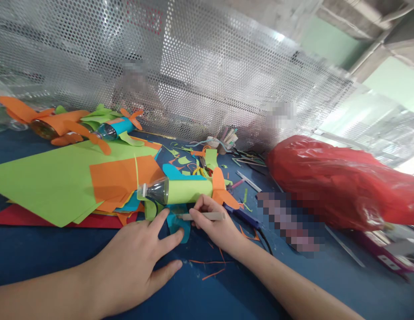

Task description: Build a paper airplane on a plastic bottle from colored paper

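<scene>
My left hand (136,253) lies with its fingers spread, fingertips on a blue paper wing (180,233). My right hand (215,224) pinches a light grey marker (208,216), its tip over that wing. Just beyond both hands lies a clear plastic bottle (158,191) wrapped in light green paper (188,190). Another blue paper wing (180,172) sticks out on its far side, and orange paper blades (220,186) stand at its right end. The join between the near wing and the bottle is partly hidden by my hands.
Coloured paper sheets (50,178) pile up at the left. Behind them are an orange-wrapped bottle (60,122) and a blue-wrapped bottle (118,129). Yellow-handled scissors (198,170) lie among scraps. A dark blue corded tool (242,217) and a red plastic bag (327,182) are right.
</scene>
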The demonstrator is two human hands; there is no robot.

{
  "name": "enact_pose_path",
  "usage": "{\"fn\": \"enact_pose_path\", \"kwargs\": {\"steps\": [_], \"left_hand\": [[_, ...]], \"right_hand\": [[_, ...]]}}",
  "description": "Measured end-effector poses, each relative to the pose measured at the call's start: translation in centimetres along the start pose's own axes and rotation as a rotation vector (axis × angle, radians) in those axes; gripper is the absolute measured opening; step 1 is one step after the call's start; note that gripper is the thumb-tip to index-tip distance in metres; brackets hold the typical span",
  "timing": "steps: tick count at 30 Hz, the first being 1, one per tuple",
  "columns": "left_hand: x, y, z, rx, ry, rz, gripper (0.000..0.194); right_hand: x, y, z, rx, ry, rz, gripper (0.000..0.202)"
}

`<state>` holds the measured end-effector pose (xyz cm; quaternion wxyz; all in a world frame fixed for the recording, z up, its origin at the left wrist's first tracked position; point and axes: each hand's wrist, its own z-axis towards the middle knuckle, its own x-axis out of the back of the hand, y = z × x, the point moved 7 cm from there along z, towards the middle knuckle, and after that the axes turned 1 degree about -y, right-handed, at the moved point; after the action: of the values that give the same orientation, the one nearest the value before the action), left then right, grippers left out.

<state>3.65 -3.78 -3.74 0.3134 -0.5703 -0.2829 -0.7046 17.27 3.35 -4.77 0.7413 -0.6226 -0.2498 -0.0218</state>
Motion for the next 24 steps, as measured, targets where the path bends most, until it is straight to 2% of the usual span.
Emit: {"fn": "enact_pose_path", "kwargs": {"steps": [24], "left_hand": [[-0.15, 0.01, 0.12, 0.002, -0.027, 0.024, 0.042]], "right_hand": [[0.10, -0.29, -0.05, 0.012, 0.012, 0.007, 0.020]]}}
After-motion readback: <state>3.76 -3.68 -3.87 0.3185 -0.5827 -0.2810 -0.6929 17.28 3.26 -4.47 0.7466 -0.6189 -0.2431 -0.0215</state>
